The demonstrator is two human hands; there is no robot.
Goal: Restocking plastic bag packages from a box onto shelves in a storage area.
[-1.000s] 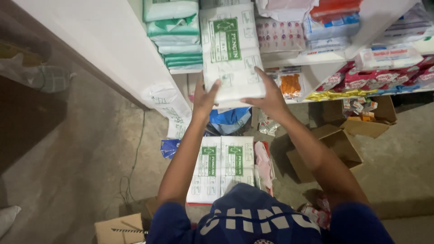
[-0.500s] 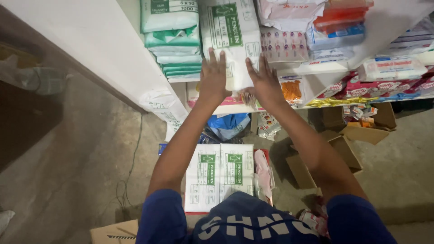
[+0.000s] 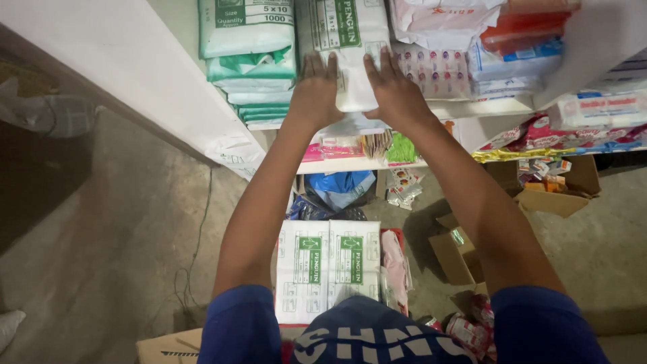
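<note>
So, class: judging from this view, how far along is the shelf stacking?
Done: green-and-white packs already sit stacked on the shelf. In hand: the left hand and right hand press a white pack into place beside them. Left: two more packs lie on the floor below.

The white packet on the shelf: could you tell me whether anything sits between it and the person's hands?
Nothing visible does. The left hand and right hand lie flat on the white packet, which stands on the shelf beside the green-and-white packets.
</note>
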